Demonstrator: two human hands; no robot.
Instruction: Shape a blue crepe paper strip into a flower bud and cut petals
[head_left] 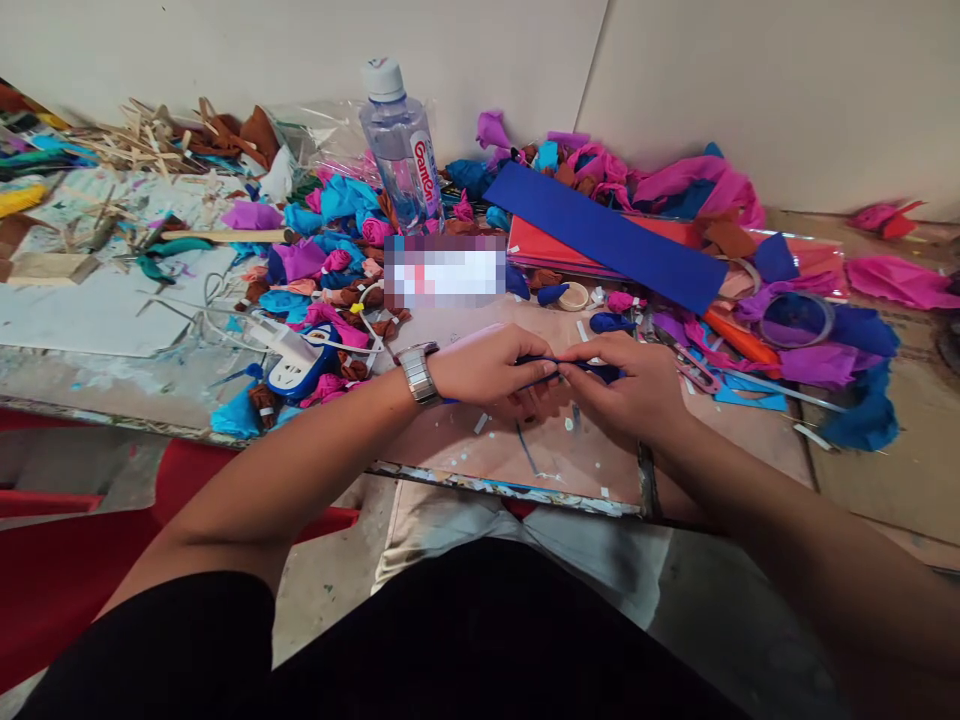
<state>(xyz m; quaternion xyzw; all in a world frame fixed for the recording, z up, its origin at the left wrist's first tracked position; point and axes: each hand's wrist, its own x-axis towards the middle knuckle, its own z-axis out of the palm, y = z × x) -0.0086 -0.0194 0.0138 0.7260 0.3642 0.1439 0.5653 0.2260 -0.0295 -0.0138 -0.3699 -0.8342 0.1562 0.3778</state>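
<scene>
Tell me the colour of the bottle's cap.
White; the cap shows best in the head view.

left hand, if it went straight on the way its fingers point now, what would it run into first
Beyond the dark blue piece in its grip, the left hand would first meet the fingertips of the right hand; whether they already touch is unclear.

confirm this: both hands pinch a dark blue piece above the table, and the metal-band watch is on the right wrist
Wrong wrist: the head view shows the metal-band watch on the left one. The rest holds: left hand and right hand pinch a dark blue piece above the table.
</scene>
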